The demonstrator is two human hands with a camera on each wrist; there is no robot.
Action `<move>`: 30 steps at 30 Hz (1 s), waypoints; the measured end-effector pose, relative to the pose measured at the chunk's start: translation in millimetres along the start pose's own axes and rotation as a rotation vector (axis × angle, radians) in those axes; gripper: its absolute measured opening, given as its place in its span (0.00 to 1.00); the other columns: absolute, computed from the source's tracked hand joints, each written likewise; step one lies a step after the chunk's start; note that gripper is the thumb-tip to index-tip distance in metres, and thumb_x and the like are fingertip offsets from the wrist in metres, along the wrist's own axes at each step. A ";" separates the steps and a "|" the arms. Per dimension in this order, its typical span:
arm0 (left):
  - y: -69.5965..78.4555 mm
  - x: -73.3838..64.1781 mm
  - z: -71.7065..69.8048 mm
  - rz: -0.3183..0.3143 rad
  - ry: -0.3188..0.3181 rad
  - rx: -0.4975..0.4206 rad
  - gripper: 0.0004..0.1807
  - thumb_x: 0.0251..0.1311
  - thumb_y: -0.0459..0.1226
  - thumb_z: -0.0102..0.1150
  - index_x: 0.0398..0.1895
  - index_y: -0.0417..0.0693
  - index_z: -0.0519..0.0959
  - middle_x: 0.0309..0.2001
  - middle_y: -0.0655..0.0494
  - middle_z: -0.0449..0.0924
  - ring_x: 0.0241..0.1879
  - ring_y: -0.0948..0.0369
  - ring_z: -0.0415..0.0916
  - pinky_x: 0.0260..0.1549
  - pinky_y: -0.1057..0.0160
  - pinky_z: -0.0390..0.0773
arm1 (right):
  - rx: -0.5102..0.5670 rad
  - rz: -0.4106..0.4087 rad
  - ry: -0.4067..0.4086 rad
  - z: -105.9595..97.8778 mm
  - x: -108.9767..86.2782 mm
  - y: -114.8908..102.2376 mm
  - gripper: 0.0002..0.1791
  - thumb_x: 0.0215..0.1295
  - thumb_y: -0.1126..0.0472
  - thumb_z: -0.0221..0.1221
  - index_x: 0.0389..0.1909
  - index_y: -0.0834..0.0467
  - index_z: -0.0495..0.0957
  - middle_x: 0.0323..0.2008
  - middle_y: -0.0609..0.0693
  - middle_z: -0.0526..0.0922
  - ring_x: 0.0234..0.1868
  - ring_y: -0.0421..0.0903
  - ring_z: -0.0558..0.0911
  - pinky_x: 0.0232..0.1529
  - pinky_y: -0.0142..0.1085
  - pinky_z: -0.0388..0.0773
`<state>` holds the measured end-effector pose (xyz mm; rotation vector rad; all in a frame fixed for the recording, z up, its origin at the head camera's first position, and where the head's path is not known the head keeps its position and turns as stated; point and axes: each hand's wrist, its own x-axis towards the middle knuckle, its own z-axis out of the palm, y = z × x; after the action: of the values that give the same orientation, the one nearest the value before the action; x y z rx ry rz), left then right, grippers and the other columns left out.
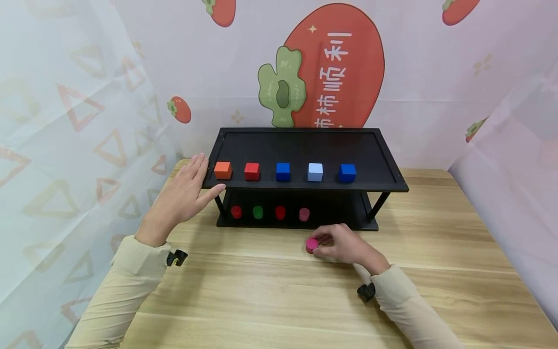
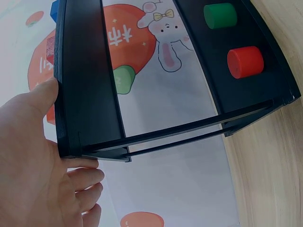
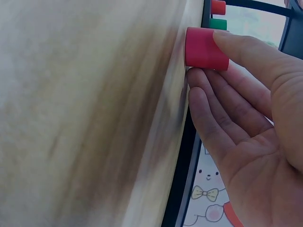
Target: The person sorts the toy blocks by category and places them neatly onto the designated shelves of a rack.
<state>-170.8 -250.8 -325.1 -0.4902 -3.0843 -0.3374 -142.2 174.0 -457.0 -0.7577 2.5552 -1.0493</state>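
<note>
My right hand (image 1: 344, 245) pinches a pink cylinder block (image 1: 311, 245) between thumb and fingers, on the wood just in front of the black two-tier rack (image 1: 301, 145). The right wrist view shows the thumb on one side of this cylinder (image 3: 203, 48), fingertips on the other. At the rack's left end, my left hand (image 1: 180, 194) rests with fingers straight along the side and thumb at the front corner. On the lower tier stand a red cylinder (image 1: 236, 212), a green one (image 1: 258, 212), another red one (image 1: 280, 213) and a pink one (image 1: 304, 214).
The upper tier carries a row of cubes: orange (image 1: 223, 170), red (image 1: 252, 172), blue (image 1: 283, 172), light blue (image 1: 315, 172) and another blue (image 1: 347, 173). A printed curtain (image 1: 209, 72) hangs behind the wooden table (image 1: 261, 291).
</note>
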 end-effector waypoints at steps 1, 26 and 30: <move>-0.4 -0.2 0.2 -0.001 0.001 -0.001 0.53 0.77 0.67 0.40 0.86 0.38 0.40 0.87 0.39 0.37 0.87 0.42 0.36 0.85 0.40 0.42 | -0.001 0.003 -0.002 -1.0 0.7 -0.2 0.15 0.65 0.57 0.74 0.51 0.51 0.88 0.47 0.45 0.90 0.47 0.39 0.88 0.51 0.34 0.88; -0.8 -0.3 -3.9 -0.004 -0.009 0.028 0.52 0.78 0.66 0.39 0.86 0.37 0.41 0.87 0.39 0.37 0.87 0.42 0.36 0.85 0.40 0.43 | -0.039 0.047 0.143 -60.4 18.0 26.0 0.18 0.67 0.58 0.72 0.54 0.59 0.86 0.50 0.56 0.90 0.50 0.52 0.90 0.51 0.43 0.89; -1.2 -1.0 -3.8 -0.005 -0.013 0.029 0.52 0.78 0.66 0.38 0.86 0.37 0.40 0.87 0.40 0.36 0.87 0.43 0.36 0.85 0.40 0.43 | -0.022 0.082 0.136 -62.0 21.2 31.8 0.19 0.67 0.57 0.72 0.56 0.60 0.86 0.50 0.57 0.90 0.50 0.52 0.90 0.51 0.42 0.89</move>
<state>-170.4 -253.0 -321.7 -0.4865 -3.0988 -0.2905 -198.2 216.3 -437.5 -0.6000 2.6902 -1.0828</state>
